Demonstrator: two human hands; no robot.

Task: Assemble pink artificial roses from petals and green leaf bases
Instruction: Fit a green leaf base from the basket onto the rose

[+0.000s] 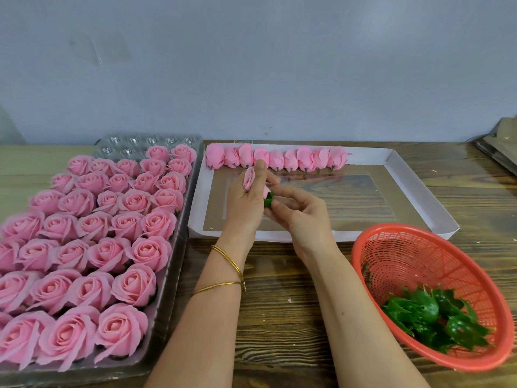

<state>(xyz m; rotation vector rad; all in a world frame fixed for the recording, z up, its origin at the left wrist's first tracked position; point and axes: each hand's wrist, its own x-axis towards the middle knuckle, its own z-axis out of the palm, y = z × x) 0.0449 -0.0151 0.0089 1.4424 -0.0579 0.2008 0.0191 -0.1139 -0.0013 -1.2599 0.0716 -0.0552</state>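
Note:
My left hand (247, 197) holds a pink rose bud (249, 177) between its fingers, above the near left part of the white box lid (414, 186). My right hand (296, 211) meets it and pinches a green leaf base (268, 201) with a bit of pink petal showing in it. A row of several pink roses with stems (277, 158) lies along the lid's far edge. Green leaf bases (430, 315) lie piled in the red basket (391, 247) at the right.
A clear plastic tray (173, 247) at the left is packed with several rows of pink rose heads (92, 242); a few far cells are bare. The wooden table (279, 303) runs under everything. A grey wall stands behind, and dark sheets (500, 152) lie at the far right.

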